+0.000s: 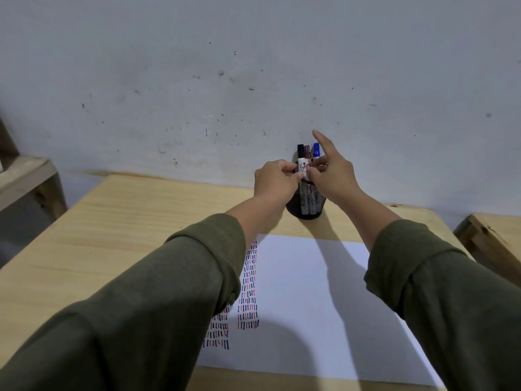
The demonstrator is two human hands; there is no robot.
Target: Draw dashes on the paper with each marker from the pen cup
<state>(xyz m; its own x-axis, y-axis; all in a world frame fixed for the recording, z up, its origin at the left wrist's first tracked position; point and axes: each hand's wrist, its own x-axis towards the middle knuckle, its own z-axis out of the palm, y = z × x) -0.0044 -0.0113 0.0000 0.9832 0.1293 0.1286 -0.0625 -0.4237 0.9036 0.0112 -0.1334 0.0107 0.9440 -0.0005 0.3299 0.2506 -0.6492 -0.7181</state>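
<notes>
A black mesh pen cup (308,203) stands at the back of the wooden table, against the wall. Three markers stick up from it: a black-capped one (301,155), a dark red one (307,152) and a blue-capped one (316,150). My left hand (275,180) grips the cup's rim on the left. My right hand (334,172) pinches the white body of the black-capped marker with thumb and middle fingers, its index finger pointing up. The white paper (310,292) lies in front of the cup, with columns of black, blue and red dashes on its left part.
The wooden table (112,221) butts against a scuffed grey wall. A wooden shelf frame (25,179) stands to the left and another wooden piece (490,238) to the right. My green sleeves cover part of the paper's left and right sides.
</notes>
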